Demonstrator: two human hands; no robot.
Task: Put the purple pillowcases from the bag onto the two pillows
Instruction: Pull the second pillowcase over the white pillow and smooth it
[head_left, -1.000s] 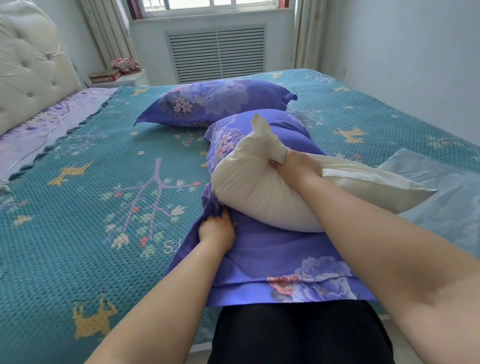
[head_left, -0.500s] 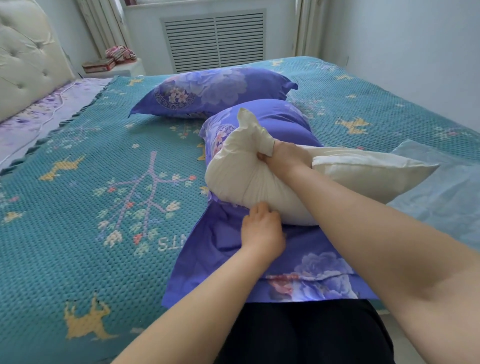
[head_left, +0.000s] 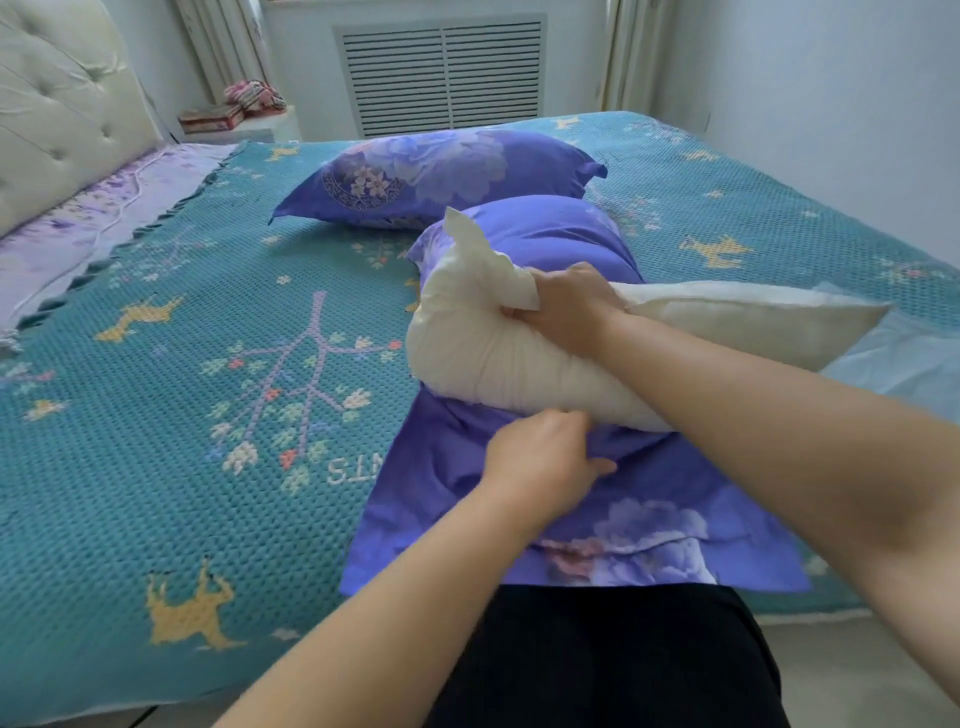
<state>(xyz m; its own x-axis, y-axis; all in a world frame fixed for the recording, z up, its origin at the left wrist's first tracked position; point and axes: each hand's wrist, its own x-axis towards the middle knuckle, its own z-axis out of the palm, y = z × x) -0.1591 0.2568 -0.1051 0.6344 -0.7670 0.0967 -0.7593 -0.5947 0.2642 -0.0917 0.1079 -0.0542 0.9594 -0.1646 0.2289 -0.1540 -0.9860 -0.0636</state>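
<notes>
A cream pillow (head_left: 519, 364) lies folded across a purple flowered pillowcase (head_left: 613, 499) at the near edge of the bed; its far half bulges inside the pillowcase's far end. My right hand (head_left: 566, 306) squeezes the top of the folded cream pillow. My left hand (head_left: 540, 460) grips the purple fabric just below the pillow. A second pillow in a purple pillowcase (head_left: 436, 179) lies farther back on the bed.
A teal knitted bedspread (head_left: 182, 415) covers the bed. A padded headboard (head_left: 57, 114) stands at the left, a nightstand with boxes (head_left: 234, 117) behind it, a pale blue cloth (head_left: 904, 364) at the right edge. A white wall runs along the right.
My left hand has slid right along the pillowcase from its left edge to under the pillow and closed on the fabric. My right hand keeps its hold on the pillow.
</notes>
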